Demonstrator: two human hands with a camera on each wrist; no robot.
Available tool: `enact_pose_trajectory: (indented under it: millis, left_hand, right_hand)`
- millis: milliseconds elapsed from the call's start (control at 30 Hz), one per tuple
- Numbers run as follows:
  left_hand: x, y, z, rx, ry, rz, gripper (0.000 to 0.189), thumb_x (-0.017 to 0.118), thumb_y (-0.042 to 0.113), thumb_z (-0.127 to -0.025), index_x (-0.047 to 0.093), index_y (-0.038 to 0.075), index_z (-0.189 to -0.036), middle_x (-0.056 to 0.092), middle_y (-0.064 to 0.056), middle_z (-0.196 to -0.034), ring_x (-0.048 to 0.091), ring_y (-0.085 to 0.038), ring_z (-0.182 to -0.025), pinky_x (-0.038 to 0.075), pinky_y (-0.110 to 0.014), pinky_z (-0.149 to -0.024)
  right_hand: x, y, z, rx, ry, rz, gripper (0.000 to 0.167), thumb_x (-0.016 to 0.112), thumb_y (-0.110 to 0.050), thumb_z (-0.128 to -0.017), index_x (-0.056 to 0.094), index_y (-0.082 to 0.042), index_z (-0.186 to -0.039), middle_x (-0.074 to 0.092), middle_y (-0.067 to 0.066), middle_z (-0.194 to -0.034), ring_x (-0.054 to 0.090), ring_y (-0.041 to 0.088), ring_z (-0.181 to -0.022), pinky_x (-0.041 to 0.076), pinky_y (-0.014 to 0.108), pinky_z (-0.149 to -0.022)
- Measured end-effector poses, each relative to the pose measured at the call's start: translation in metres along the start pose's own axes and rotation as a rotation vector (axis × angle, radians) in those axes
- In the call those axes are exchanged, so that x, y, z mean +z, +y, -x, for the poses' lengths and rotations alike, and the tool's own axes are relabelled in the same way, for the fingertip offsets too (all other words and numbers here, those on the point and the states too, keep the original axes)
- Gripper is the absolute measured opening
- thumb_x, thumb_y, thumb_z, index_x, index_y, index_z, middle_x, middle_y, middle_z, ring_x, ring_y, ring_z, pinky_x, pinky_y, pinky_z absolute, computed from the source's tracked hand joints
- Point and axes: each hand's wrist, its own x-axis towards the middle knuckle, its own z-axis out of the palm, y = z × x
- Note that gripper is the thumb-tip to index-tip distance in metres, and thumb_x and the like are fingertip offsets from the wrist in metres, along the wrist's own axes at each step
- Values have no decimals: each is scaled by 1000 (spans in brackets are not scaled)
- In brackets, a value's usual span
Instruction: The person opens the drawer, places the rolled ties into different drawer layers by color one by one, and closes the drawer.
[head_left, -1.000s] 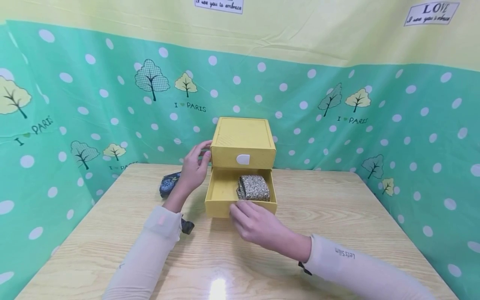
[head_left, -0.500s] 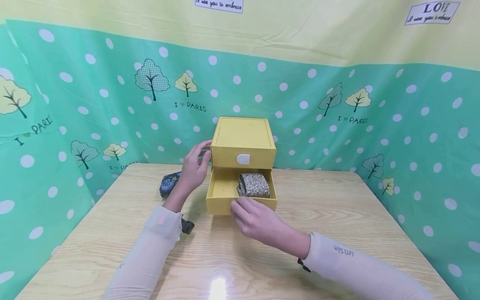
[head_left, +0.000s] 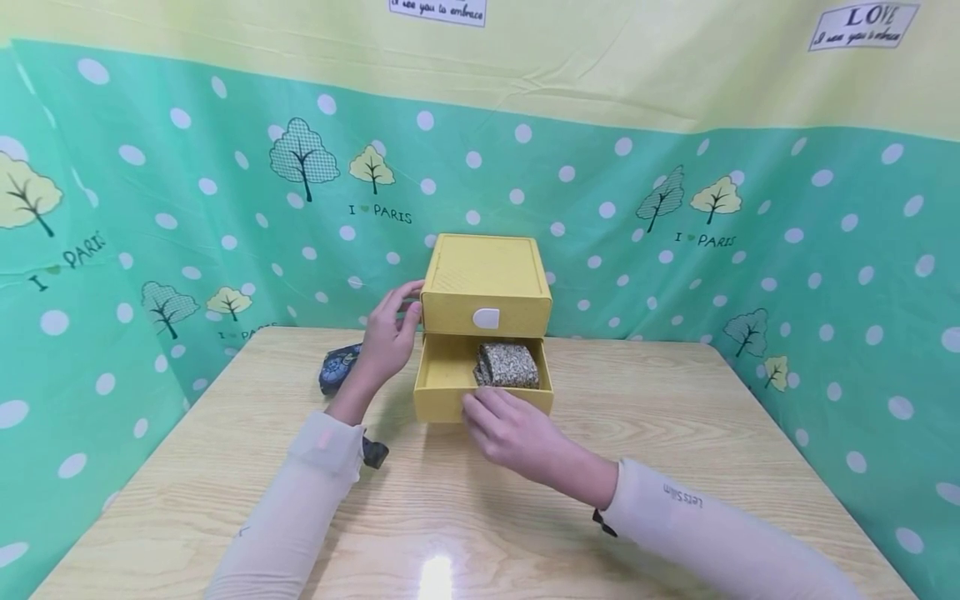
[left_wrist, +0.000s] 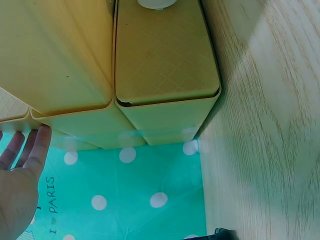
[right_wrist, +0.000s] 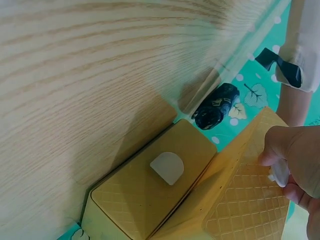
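Observation:
A yellow drawer cabinet (head_left: 487,265) stands at the table's far middle. Its middle drawer (head_left: 438,407) is pulled partway out, and a folded speckled grey-brown cloth (head_left: 510,365) lies in the right part. My right hand (head_left: 513,433) is at the drawer's front; in the right wrist view, thumb and fingers pinch its white handle (right_wrist: 280,172). My left hand (head_left: 390,333) rests against the cabinet's left side with extended fingers, which also show in the left wrist view (left_wrist: 36,150). Above, the top drawer (head_left: 450,313) is closed.
Left of the cabinet lies a dark blue patterned bundle (head_left: 336,368), partly behind my left wrist. A closed lower drawer (right_wrist: 167,167) with its own white handle sits beneath the pulled-out one. Green dotted curtain (head_left: 600,192) surrounds the wooden table (head_left: 652,433) at back and sides.
The drawer has slid a little inward, toward the cabinet, carrying the folded cloth. My right hand has moved forward with it, while my left hand has stayed in place.

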Motion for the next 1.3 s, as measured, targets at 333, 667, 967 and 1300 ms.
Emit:
enact_pose_trajectory:
  millis: [333,667,967,1300]
  left_hand:
    - [0,2,-1,-4,4,19,37,51,13,-108,55,7,-144,62,-16,-128,65,-31,-108,62,-45,-88]
    - [-1,3,-1,-6,3,32,36,51,12,-108,55,7,-144,62,-17,-128,65,-34,-109,62,-47,-88]
    - [0,3,0,-9,5,36,36,52,11,-108,55,6,-144,62,-17,-128,64,-34,-109,61,-48,-88]
    - [0,2,-1,-15,7,51,36,53,10,-107,56,7,-143,62,-16,-127,64,-33,-108,61,-47,-89]
  right_hand:
    - [-6,7,-6,3,-9,-6,50,32,14,-101,79,-3,-97,67,9,-100,65,21,-92,60,25,-87]
    - [16,3,3,18,-59,-6,55,25,13,-103,78,-3,-105,68,13,-108,65,25,-98,59,29,-92]
    - [19,6,2,35,-54,-24,50,29,13,-102,77,-1,-107,67,14,-110,64,26,-99,59,31,-93]
    - [24,6,2,48,-79,-37,46,33,12,-102,77,-1,-107,66,13,-109,63,25,-99,58,29,-91]
